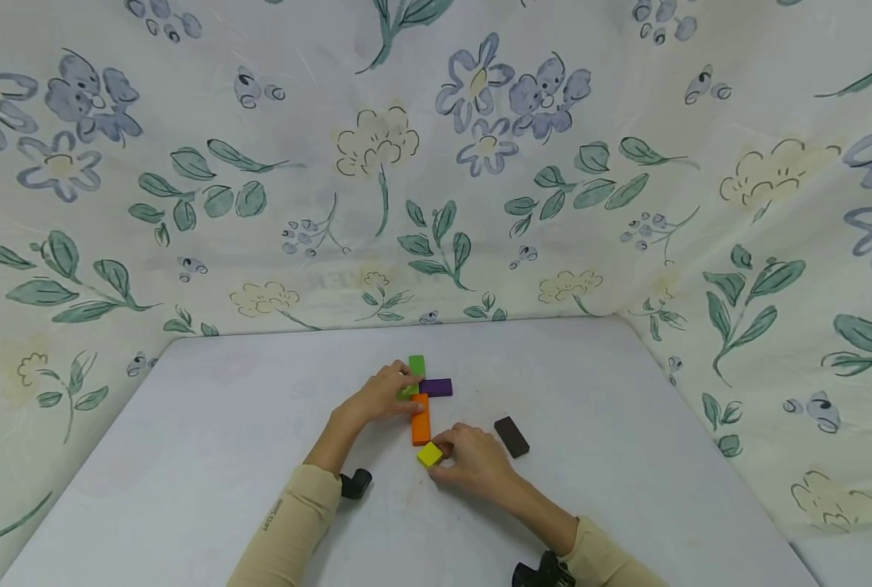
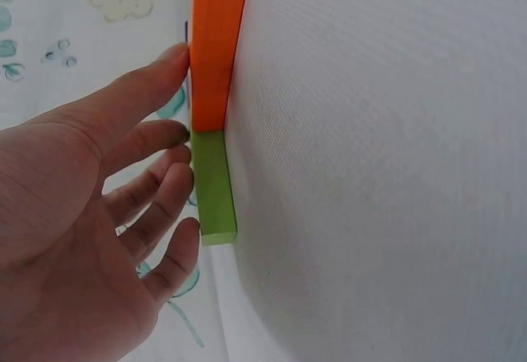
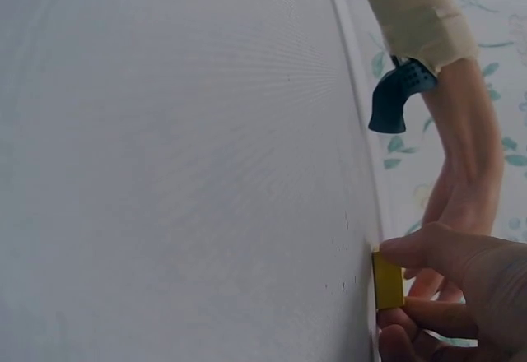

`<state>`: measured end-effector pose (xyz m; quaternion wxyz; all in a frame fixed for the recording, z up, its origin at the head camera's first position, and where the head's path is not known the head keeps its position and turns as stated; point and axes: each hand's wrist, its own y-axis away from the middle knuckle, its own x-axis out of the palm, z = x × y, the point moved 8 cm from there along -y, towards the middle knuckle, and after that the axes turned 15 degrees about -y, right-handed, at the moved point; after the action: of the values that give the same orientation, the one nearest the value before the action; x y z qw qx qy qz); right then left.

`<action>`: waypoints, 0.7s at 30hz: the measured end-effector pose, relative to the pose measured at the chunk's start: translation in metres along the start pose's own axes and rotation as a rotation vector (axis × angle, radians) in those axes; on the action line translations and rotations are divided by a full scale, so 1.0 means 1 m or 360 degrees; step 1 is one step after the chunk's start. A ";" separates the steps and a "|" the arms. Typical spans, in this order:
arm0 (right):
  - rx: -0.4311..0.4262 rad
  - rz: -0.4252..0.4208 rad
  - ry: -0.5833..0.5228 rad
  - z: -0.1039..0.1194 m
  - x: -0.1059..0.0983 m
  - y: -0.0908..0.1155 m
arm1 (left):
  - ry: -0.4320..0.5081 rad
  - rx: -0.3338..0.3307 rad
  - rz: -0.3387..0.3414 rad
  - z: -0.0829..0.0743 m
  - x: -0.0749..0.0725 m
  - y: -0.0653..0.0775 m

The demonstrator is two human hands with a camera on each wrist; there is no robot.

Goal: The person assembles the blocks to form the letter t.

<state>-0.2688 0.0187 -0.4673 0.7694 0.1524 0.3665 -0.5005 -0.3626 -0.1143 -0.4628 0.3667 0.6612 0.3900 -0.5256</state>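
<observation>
My left hand (image 1: 383, 393) rests against a small group of blocks on the white table. Its thumb touches the orange block (image 1: 421, 428) and its loosely extended fingers lie along the green block (image 2: 214, 185). In the head view, green (image 1: 417, 365) shows above and below the fingertips, partly covered by them. A purple block (image 1: 439, 387) points right from the green, just above the orange. Between thumb and fingers my right hand (image 1: 476, 463) pinches a yellow block (image 1: 429, 455), turned at an angle close to the near end of the orange one.
A dark brown block (image 1: 512, 437) lies by itself to the right of the right hand. Behind and beside the white table (image 1: 260, 383) hangs a flowered cloth (image 1: 377, 244). Black wrist cameras (image 1: 357, 484) sit at both sleeves.
</observation>
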 end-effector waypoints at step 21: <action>-0.0004 0.0018 0.0057 -0.001 0.001 -0.002 | 0.0010 -0.0016 0.0003 0.001 0.001 -0.001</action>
<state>-0.2706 0.0175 -0.4683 0.7656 0.1623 0.3801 -0.4929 -0.3635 -0.1149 -0.4644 0.3694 0.6613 0.3932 -0.5212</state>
